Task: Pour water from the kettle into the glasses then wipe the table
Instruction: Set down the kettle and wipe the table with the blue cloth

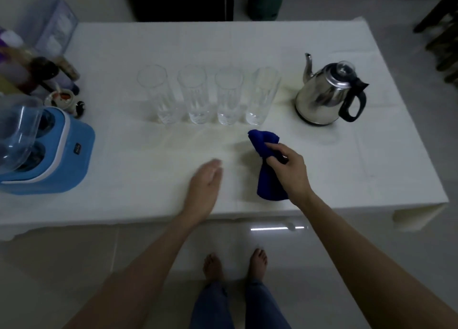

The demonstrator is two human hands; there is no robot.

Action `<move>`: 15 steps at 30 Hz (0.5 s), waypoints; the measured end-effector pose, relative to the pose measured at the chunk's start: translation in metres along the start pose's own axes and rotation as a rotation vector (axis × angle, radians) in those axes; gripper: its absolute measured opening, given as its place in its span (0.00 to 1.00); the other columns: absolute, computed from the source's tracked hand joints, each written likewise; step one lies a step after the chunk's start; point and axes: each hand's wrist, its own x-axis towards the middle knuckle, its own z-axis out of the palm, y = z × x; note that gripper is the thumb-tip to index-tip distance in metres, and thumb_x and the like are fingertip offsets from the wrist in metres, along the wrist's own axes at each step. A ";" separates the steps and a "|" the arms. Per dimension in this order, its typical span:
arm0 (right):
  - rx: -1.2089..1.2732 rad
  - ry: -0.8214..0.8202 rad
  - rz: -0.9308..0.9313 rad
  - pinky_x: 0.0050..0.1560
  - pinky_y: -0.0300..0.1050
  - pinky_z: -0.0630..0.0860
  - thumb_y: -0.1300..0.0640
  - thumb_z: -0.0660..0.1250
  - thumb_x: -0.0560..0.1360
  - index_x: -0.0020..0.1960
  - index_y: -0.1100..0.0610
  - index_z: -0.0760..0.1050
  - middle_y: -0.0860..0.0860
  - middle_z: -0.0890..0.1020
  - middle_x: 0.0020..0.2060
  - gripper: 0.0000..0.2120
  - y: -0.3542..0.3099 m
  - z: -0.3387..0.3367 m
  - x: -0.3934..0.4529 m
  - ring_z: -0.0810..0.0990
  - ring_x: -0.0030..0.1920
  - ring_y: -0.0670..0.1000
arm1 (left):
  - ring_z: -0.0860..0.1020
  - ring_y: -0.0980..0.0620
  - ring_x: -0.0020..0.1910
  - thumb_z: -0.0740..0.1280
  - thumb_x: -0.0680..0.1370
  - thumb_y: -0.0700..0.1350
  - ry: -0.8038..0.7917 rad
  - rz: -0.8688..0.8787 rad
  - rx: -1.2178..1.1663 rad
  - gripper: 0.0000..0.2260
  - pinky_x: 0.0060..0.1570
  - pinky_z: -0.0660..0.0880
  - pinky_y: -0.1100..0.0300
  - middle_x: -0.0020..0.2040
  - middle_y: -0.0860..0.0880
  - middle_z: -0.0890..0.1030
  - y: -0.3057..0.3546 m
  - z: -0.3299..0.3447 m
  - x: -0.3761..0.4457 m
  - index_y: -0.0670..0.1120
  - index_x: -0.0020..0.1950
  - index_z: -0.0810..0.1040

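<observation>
White-covered counter (322, 170), dim room | right hand (288, 168) pinches bunched blue cloth (266, 165), centre frame – left hand (207, 180) flat, fingers relaxed, holding nothing | risk: a wide wiping sweep could topple the four glasses (209, 95) just behind | glass contents indiscernible | kettle (327, 93) upright at right, lid on.

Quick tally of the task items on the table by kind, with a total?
Glasses: 4
Kettle: 1
Blue cloth: 1, held in right hand
Total: 6
</observation>
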 end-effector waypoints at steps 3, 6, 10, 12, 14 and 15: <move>0.179 -0.041 0.087 0.52 0.45 0.78 0.63 0.69 0.74 0.60 0.50 0.82 0.51 0.84 0.54 0.16 -0.015 -0.018 -0.008 0.83 0.52 0.51 | 0.79 0.59 0.56 0.62 0.80 0.52 -0.269 -0.059 -0.233 0.09 0.53 0.72 0.72 0.54 0.59 0.82 0.063 0.034 -0.004 0.54 0.57 0.80; 0.296 -0.079 0.152 0.59 0.50 0.78 0.57 0.68 0.76 0.58 0.50 0.83 0.51 0.85 0.54 0.12 -0.024 -0.040 -0.009 0.83 0.55 0.52 | 0.81 0.59 0.50 0.67 0.77 0.55 -0.274 -0.051 -0.307 0.12 0.53 0.78 0.60 0.50 0.56 0.84 0.097 0.056 -0.004 0.52 0.56 0.80; 0.312 -0.125 0.190 0.63 0.53 0.76 0.62 0.58 0.77 0.61 0.50 0.82 0.51 0.82 0.60 0.19 -0.022 -0.080 0.002 0.80 0.58 0.52 | 0.82 0.56 0.49 0.70 0.76 0.49 -0.248 -0.072 -0.299 0.12 0.52 0.80 0.56 0.51 0.53 0.84 0.114 0.079 0.007 0.49 0.58 0.78; 0.191 -0.118 0.097 0.63 0.50 0.77 0.70 0.58 0.75 0.64 0.50 0.79 0.49 0.77 0.66 0.25 -0.015 -0.099 0.008 0.77 0.62 0.50 | 0.83 0.54 0.48 0.69 0.77 0.46 -0.233 -0.115 -0.367 0.09 0.52 0.80 0.54 0.50 0.52 0.85 0.120 0.093 0.015 0.48 0.56 0.79; 0.123 -0.068 0.017 0.63 0.45 0.75 0.73 0.58 0.74 0.66 0.52 0.78 0.46 0.73 0.70 0.27 -0.005 -0.115 0.017 0.73 0.66 0.47 | 0.83 0.52 0.49 0.69 0.77 0.45 -0.218 -0.189 -0.453 0.09 0.53 0.80 0.52 0.50 0.51 0.85 0.125 0.111 0.023 0.47 0.56 0.79; 0.087 -0.032 -0.016 0.63 0.43 0.74 0.73 0.58 0.74 0.67 0.53 0.77 0.46 0.72 0.70 0.27 0.001 -0.123 0.021 0.72 0.67 0.46 | 0.83 0.51 0.50 0.69 0.77 0.44 -0.219 -0.225 -0.504 0.10 0.53 0.80 0.51 0.51 0.50 0.84 0.127 0.122 0.028 0.47 0.57 0.78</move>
